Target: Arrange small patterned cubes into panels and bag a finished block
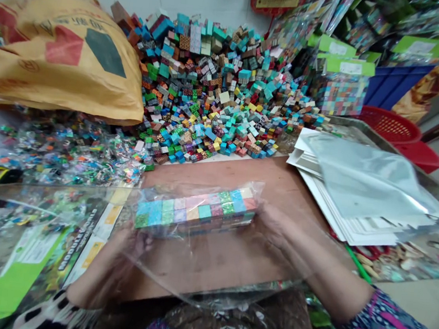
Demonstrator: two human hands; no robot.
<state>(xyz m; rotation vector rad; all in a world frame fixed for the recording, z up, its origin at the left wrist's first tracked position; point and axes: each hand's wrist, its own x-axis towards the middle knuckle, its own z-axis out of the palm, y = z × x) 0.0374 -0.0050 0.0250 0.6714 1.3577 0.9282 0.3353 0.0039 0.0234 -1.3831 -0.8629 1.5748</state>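
A long row of coloured cubes (199, 207) lies wrapped in a clear plastic bag (178, 247), held just above the brown board (223, 270). The cubes show blue, green, pink and teal faces. My left hand (136, 247) is closed at the near left end of the bag, and my right hand (272, 223) grips its right end. Both hands are smeared by motion, and some fingers are hidden behind the plastic. Loose film from the bag spreads out toward both forearms.
Behind the board rises a heap of coloured blocks (212, 90). A yellow sack (69, 57) stands at left above small clear packets (74, 148). White cards with clear sleeves (369, 176) are stacked at right, near a red basket (390, 125). Green-topped packages (21, 268) lie at lower left.
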